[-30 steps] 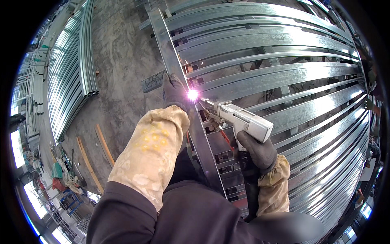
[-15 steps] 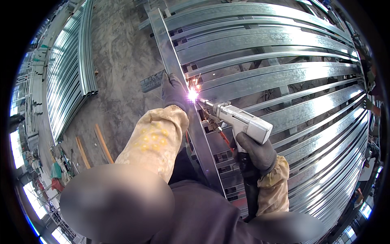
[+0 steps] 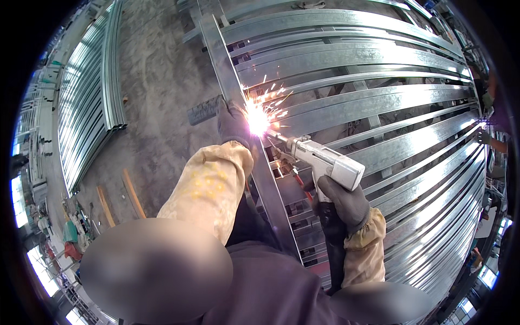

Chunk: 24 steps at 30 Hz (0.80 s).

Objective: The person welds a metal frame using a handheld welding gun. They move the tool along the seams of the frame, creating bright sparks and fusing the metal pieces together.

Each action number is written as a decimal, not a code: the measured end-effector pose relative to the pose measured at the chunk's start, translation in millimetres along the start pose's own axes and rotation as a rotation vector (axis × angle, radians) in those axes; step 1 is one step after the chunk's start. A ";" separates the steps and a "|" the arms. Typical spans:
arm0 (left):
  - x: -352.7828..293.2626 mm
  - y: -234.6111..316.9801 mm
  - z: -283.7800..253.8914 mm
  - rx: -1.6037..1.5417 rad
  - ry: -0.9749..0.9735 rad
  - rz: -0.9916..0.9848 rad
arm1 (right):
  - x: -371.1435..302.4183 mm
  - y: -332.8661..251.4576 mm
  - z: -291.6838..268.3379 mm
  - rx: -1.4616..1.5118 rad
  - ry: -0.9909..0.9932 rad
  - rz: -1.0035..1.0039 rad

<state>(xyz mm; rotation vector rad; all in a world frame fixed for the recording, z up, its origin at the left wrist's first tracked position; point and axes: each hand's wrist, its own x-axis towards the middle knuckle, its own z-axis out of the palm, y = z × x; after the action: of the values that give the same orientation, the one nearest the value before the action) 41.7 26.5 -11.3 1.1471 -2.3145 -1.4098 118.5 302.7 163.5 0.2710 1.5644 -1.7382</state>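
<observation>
While your right hand (image 3: 346, 203) grips the white torch (image 3: 331, 162) by its handle, the nozzle points forward and left to the glare (image 3: 258, 122) at the long rail's (image 3: 223, 57) right edge. The rail runs away from you, its far end leaning left; crossbars (image 3: 374, 102) extend rightward. Your left hand (image 3: 233, 123) is nearer the glare, against the rail; whether its fingers grip, I can't tell.

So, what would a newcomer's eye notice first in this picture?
Most striking is the bright burst of sparks near the middle, at the tip of the pale welding gun in the right hand. Left of the glare, the left hand rests on a long metal beam. Shiny metal bars cover much of the right side.
</observation>
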 end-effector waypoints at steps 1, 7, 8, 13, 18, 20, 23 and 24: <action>2.4 -5.7 1.8 -0.006 0.010 0.036 | -1.7 -2.9 2.1 0.032 0.005 0.008; -2.7 -22.6 2.1 -0.092 0.035 0.116 | -15.6 -7.8 11.7 0.038 0.081 0.001; -3.7 -28.4 -3.6 -0.165 0.009 0.095 | -15.6 -8.7 14.0 0.035 0.085 -0.010; -86.0 -11.7 -68.0 -0.407 -0.174 0.221 | -27.3 -12.4 21.7 -0.008 0.097 -0.048; -150.8 26.0 -98.7 -0.393 -0.856 -0.229 | -22.6 -11.8 29.1 -0.087 0.101 0.017; -149.9 26.4 -84.4 -0.515 -0.881 -0.314 | -15.4 -10.9 30.8 -0.098 0.060 -0.027; -145.6 25.2 -67.9 -0.645 -0.882 -0.357 | -3.4 3.1 21.8 -0.260 0.058 -0.171; -145.0 23.9 -64.1 -0.679 -0.876 -0.357 | -1.1 3.9 20.2 -0.265 0.049 -0.172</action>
<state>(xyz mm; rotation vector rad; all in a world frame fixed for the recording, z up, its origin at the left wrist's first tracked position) 161.6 91.2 73.1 0.8184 -1.7194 -2.9819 128.3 284.8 165.7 0.0491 1.8775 -1.6366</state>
